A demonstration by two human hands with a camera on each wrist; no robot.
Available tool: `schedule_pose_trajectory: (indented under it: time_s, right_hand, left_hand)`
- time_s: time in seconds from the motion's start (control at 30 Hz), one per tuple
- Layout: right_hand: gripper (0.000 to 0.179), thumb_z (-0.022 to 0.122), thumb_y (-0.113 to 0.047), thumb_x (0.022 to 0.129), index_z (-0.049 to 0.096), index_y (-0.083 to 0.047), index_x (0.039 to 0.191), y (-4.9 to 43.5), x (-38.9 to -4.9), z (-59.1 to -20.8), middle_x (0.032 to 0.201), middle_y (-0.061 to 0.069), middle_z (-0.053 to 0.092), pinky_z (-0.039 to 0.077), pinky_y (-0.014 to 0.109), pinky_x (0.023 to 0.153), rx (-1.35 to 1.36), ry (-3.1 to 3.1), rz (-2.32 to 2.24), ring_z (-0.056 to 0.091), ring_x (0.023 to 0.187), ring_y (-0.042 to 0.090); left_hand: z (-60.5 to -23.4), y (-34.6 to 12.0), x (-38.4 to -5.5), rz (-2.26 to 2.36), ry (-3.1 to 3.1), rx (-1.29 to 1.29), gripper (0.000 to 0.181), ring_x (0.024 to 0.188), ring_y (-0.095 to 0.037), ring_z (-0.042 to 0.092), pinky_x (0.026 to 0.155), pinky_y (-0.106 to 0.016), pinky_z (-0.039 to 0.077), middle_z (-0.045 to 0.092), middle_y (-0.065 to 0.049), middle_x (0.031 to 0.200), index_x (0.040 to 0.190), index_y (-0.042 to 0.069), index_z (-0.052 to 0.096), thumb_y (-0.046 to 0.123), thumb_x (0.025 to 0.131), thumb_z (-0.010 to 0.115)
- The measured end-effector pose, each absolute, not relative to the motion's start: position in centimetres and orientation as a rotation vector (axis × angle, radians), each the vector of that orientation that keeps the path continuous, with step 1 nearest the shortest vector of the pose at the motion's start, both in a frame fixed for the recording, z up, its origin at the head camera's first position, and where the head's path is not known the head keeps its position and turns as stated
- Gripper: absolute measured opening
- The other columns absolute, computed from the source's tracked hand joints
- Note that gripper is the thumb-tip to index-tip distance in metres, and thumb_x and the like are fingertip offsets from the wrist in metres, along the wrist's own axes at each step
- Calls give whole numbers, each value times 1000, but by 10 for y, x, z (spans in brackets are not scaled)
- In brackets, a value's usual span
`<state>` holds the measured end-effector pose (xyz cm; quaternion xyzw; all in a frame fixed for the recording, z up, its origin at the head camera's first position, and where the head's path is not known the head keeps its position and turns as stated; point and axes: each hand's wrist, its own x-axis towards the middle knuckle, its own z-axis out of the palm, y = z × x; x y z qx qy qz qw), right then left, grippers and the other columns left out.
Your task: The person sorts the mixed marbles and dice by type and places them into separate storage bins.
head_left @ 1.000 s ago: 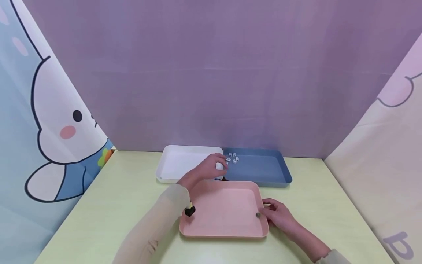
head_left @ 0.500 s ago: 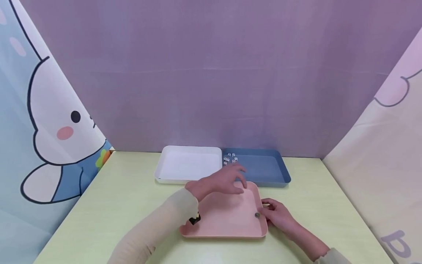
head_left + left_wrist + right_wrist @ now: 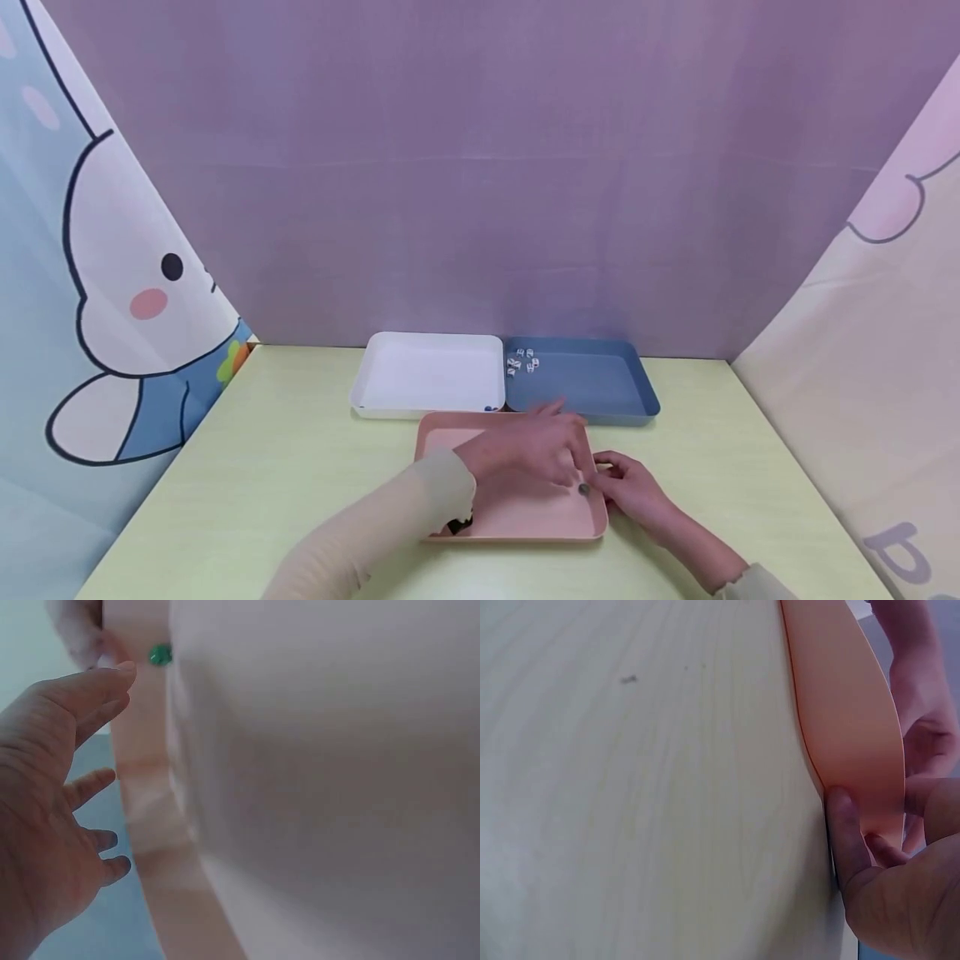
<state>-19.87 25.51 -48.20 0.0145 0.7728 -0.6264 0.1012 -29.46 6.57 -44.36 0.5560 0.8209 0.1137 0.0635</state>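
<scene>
My left hand point(image 3: 536, 446) is over the pink tray point(image 3: 525, 521), its fingertips close to a small round green bead point(image 3: 583, 489) by the tray's right wall. In the left wrist view the fingers of that hand point(image 3: 37, 772) are spread and hold nothing; the green bead point(image 3: 160, 654) lies just past the fingertips. My right hand point(image 3: 637, 492) grips the tray's right rim, close to the bead. Seen from the right wrist, its fingers lie on both sides of the pink wall point(image 3: 847, 697).
Behind the pink tray stand a white tray point(image 3: 431, 371) and a blue tray point(image 3: 592, 379), side by side. Small blue pieces point(image 3: 490, 408) sit in the white tray's near right corner. Several small white cubes with dark marks point(image 3: 529, 353) lie at the blue tray's left.
My left hand has moved from between the white and blue trays, rightward and toward me, over the pink tray to the bead. My right hand keeps its grip on the rim.
</scene>
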Motion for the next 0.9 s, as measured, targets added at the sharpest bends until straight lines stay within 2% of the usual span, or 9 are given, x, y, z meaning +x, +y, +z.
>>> schedule_pose_trajectory:
  time_s: [0.07,0.13,0.2,0.27,0.3,0.4,0.7,0.9]
  right_hand:
    - [43,64,-14,93,52,9,127,256,-200,-483,98,15,67,55,33,61,39,2275,-1857,65,75,23]
    - [43,65,-15,93,52,9,127,256,-200,-483,98,15,67,56,33,62,38,2275,-1856,66,76,24]
    - [44,66,-16,93,53,9,127,256,-200,-484,98,15,68,56,34,64,36,2275,-1852,67,79,25]
    - [44,66,-16,93,53,9,127,256,-200,-484,99,15,68,56,34,65,30,2275,-1851,67,80,26]
    - [44,66,-16,93,53,9,127,256,-200,-484,99,15,68,56,35,65,24,2275,-1852,67,81,27]
    - [43,65,-15,93,53,9,127,256,-199,-483,99,15,67,56,35,64,9,2273,-1853,67,81,27]
    - [41,65,-14,92,54,8,125,254,-199,-481,97,17,67,56,34,63,26,2285,-1855,66,79,25]
    - [43,65,-15,93,53,8,126,254,-197,-478,96,15,66,55,33,62,59,2283,-1838,66,76,23]
  left_hand:
    - [-447,68,-292,311,2512,1657,26,144,-17,16,114,-55,0,55,34,108,99,51,70,38,79,79]
    - [-451,71,-290,275,2554,1623,23,146,-26,9,112,-61,6,52,25,128,97,50,70,44,77,80]
    - [-454,72,-287,242,2589,1590,21,145,-36,2,111,-64,8,41,12,146,95,49,71,49,76,79]
    - [-457,74,-285,223,2606,1572,20,143,-44,-4,110,-66,7,25,2,157,93,48,71,51,75,79]
    - [-457,74,-284,219,2606,1571,20,142,-45,-6,109,-67,6,21,0,159,93,48,71,52,75,79]
    - [-460,76,-282,214,2606,1596,18,141,-45,-9,110,-66,4,19,0,159,92,46,72,52,76,79]
    - [-460,79,-281,179,2628,1691,8,142,-42,-8,110,-65,6,27,0,157,85,41,73,46,79,77]
    - [-458,77,-285,203,2602,1702,9,143,-38,-11,110,-65,-1,37,6,151,89,41,73,39,81,74]
